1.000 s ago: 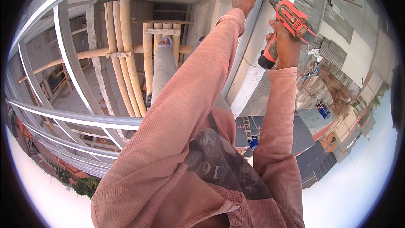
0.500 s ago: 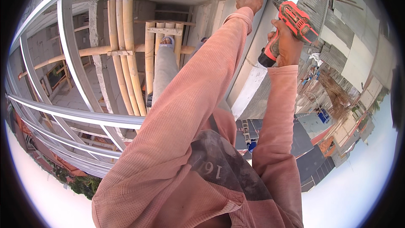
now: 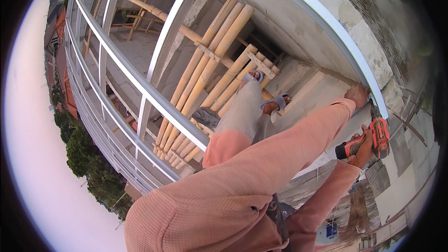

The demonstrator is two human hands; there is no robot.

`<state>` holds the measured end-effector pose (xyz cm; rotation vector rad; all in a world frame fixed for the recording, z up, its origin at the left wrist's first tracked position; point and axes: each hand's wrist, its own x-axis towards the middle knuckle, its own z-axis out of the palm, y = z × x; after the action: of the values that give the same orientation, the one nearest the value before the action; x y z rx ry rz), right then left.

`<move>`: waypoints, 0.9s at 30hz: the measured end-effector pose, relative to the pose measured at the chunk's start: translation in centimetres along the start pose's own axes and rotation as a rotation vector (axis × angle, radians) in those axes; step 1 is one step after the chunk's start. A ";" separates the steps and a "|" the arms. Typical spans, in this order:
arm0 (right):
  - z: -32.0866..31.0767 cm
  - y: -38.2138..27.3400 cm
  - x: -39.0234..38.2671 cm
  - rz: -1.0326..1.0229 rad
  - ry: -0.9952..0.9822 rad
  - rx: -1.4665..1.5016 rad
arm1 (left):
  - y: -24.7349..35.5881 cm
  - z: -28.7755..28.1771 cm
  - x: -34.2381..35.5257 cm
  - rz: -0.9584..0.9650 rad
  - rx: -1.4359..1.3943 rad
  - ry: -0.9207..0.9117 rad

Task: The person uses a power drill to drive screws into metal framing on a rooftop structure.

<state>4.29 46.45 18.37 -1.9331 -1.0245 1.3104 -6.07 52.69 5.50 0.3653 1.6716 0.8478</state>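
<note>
My left hand (image 3: 357, 96) presses against a long silver metal rail (image 3: 326, 23) that runs along a rough concrete wall edge. Its fingers rest on the rail and grip nothing I can make out. My right hand (image 3: 365, 148) is closed around the grip of a red and black cordless drill (image 3: 379, 136). The drill's nose points up at the rail just below my left hand. Both arms wear salmon-pink sleeves.
My legs in grey trousers and sandals (image 3: 279, 101) stand on bamboo scaffold poles (image 3: 210, 65). Silver metal frame bars (image 3: 140, 88) cross to the left. Rooftops and trees lie far below.
The view has swung and tilted, so the scaffold and rails now fill the upper left. My hands and the drill stay together at the rail.
</note>
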 end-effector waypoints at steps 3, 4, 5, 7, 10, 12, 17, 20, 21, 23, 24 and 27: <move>0.8 -0.3 -1.0 -0.004 0.016 0.018 | 0.0 1.1 0.0 0.014 0.031 0.090; 1.0 -0.4 -1.2 -0.011 0.020 0.025 | -0.1 1.2 0.3 0.033 0.023 0.096; 0.5 -0.2 -0.8 -0.011 0.029 0.025 | 0.0 1.3 0.3 0.035 0.025 0.087; -0.5 0.5 0.3 0.039 0.035 0.043 | 0.1 0.9 0.3 0.022 -0.009 -0.025; 0.2 0.1 -0.3 0.029 -0.014 0.037 | -1.4 -1.3 1.2 0.045 -0.098 -0.110; 0.6 -0.2 -0.5 0.031 -0.025 0.047 | -3.0 -3.5 0.8 0.029 -0.075 -0.094; -2.2 0.9 0.8 0.071 -0.035 0.096 | -6.0 -19.3 -4.4 0.191 -0.207 -0.031; -1.7 0.3 0.3 0.089 -0.034 0.082 | -9.1 -34.8 -5.5 0.265 0.036 0.455; -2.4 0.8 0.9 0.083 -0.062 0.086 | -8.4 -39.3 -7.1 0.316 0.117 0.719; -3.1 1.5 2.6 0.211 -0.059 0.094 | -9.3 -48.5 -8.4 0.364 0.329 1.040; -2.7 1.4 2.2 0.205 -0.077 0.097 | -9.0 -52.0 -9.0 0.333 0.273 1.074; -1.9 0.0 0.5 0.148 -0.063 0.095 | -4.9 -56.0 -10.7 0.383 0.127 1.077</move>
<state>6.13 46.75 18.79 -1.9375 -0.8454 1.4824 -54.67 23.52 13.57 0.3374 2.7094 1.3593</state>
